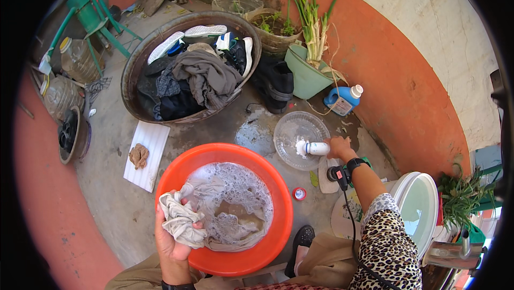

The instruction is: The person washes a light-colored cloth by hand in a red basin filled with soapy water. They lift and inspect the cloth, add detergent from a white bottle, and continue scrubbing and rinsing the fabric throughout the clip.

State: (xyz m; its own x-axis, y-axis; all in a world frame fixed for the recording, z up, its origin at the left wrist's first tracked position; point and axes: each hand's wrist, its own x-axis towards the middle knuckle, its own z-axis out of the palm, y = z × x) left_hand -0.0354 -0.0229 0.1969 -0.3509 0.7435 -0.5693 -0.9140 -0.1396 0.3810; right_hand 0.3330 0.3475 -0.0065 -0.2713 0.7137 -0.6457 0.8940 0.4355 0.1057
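Note:
My left hand (pixel 175 246) grips a bunched wet pale-grey cloth (pixel 181 219) at the left rim of an orange-red plastic basin (pixel 225 264). More of the pale cloth trails into the foamy, cloudy water (pixel 241 179) inside. To the right, my right hand (pixel 340 148) is closed around a small white bottle (pixel 319 148). Its blue-marked neck points left over a clear round plastic dish (pixel 288 127), beside a little heap of white powder (pixel 300 146). Between basin and dish, on the concrete, lies a red-and-white bottle cap (pixel 299 194).
A metal tub (pixel 127 89) holds shoes and dark clothes. Near it are a black shoe (pixel 275 83), a green pot (pixel 303 75) of spring onions and a blue jug (pixel 343 99). A brown lump (pixel 139 156) sits on a white board (pixel 154 133). A water bucket (pixel 419 205) stands right.

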